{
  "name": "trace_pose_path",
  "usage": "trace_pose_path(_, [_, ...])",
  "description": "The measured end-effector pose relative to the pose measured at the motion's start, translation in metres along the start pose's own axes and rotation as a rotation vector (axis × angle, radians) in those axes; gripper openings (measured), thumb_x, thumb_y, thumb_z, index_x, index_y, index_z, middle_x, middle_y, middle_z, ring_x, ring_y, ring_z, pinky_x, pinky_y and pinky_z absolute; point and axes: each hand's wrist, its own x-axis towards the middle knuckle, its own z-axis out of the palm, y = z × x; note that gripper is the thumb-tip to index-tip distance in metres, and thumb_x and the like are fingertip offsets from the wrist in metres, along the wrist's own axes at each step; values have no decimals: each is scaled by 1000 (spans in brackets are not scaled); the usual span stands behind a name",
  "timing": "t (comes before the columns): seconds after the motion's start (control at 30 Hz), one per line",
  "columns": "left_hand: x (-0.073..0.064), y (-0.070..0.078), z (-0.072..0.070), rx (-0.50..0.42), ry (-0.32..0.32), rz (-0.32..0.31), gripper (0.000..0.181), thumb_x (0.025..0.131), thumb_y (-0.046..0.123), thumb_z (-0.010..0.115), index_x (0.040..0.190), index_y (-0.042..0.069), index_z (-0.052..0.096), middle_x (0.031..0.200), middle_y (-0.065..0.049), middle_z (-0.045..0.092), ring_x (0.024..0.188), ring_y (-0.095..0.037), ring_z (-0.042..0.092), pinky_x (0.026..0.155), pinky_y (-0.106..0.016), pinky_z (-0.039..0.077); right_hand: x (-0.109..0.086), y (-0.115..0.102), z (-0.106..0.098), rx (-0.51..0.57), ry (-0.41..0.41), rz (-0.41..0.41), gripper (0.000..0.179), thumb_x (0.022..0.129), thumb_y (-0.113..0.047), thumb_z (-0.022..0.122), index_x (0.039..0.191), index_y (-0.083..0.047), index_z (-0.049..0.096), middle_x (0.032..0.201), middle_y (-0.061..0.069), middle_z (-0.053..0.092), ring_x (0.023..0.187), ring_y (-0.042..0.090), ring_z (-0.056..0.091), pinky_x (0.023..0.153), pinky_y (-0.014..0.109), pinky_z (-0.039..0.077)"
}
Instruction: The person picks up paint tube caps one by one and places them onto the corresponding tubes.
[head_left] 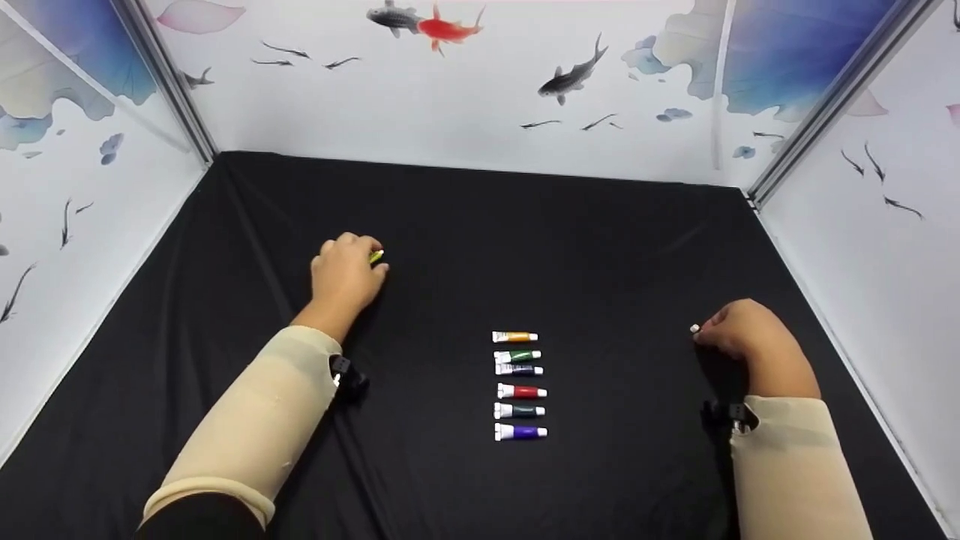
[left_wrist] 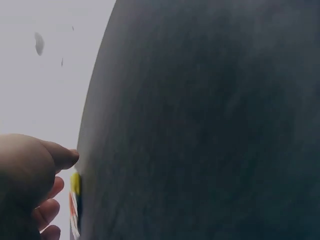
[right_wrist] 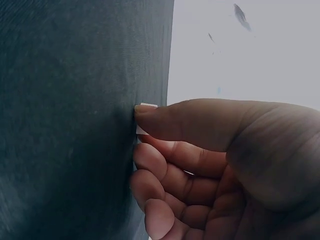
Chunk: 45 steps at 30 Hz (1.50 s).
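At the left of the black cloth, my left hand (head_left: 349, 274) hovers around a small yellow paint tube (head_left: 376, 257). In the left wrist view, the thumb and fingers stand apart, and the yellow-ended tube (left_wrist: 75, 200) lies just beyond the fingertips. Over at the right, my right hand (head_left: 750, 337) pinches a small tube-like piece by thumb and forefinger. Only its white end (head_left: 694, 328) pokes out; the rest is hidden by the fingers. The right wrist view shows that white part (right_wrist: 142, 131) under the thumb, close to the cloth, with the other fingers curled below.
Several paint tubes lie in a column mid-cloth, caps to the right: orange-yellow (head_left: 515, 337), green (head_left: 517, 356), dark blue (head_left: 519, 370), red (head_left: 522, 392), dark teal (head_left: 519, 411) and violet (head_left: 521, 432). The green and dark blue ones nearly touch. White fish-printed panels (head_left: 465, 112) enclose the black cloth (head_left: 465, 225).
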Motion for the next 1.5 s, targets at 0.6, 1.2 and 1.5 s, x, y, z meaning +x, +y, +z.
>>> trace_pose_path(0.6, [12,-15,-2,22,-15,-53,26,102,24,67,125,16,76,124,-13,62,118,-40,55,102,-60,46,-3,-6,-1,-9,-3,4,21,92,-26,74,86,-7,76,71,0,64,68,19,59,61,34,47])
trace_pose_path(1.2, [-3,5,-4,-62,11,16,22,103,28,70,122,19,77,127,-8,70,120,-35,60,107,-59,46,-28,-33,-12,-70,150,-73,28,94,-37,72,93,-10,79,92,7,75,77,23,63,66,34,46])
trace_pose_path(1.5, [-22,33,-5,-126,46,125,16,101,29,74,115,24,79,120,-2,73,114,-30,67,103,-54,52,-50,-79,-10,-70,250,-177,25,93,-34,74,98,-10,79,98,10,78,81,24,66,73,39,49])
